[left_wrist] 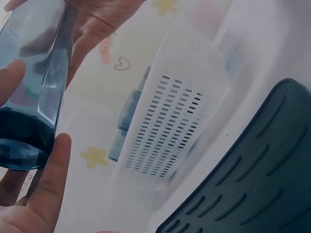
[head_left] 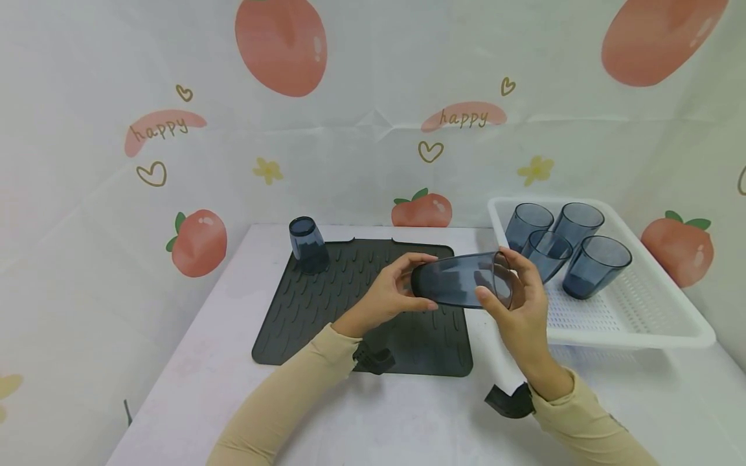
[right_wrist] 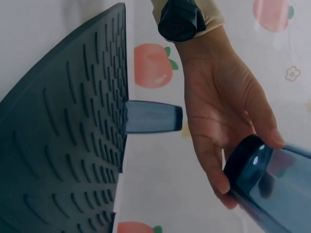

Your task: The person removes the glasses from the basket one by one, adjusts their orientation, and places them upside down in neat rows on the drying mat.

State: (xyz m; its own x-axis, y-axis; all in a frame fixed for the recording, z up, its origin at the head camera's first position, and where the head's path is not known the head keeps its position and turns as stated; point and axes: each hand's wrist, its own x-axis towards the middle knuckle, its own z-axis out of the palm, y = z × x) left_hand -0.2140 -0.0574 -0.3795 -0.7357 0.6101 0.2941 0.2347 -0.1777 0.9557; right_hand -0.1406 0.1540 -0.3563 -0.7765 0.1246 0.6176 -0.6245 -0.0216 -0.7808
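A blue-tinted glass (head_left: 457, 279) lies on its side in the air between both hands, above the right part of a dark ridged drying mat (head_left: 361, 336). My left hand (head_left: 389, 288) grips its thick base end, fingers behind and thumb below; the left wrist view shows that base (left_wrist: 24, 145) between the fingertips. At the rim end my right hand (head_left: 521, 310) holds the glass with its thumb on the near side. Another blue glass (head_left: 309, 246) stands upside down at the mat's far left corner, also seen as a glass (right_wrist: 153, 116) in the right wrist view.
A white perforated basket (head_left: 635, 340) stands at the right of the white table. Several upright blue glasses (head_left: 597, 265) are grouped in its left part. A printed cloth (head_left: 361, 162) hangs behind the table. Both wrists carry black cameras (head_left: 373, 358).
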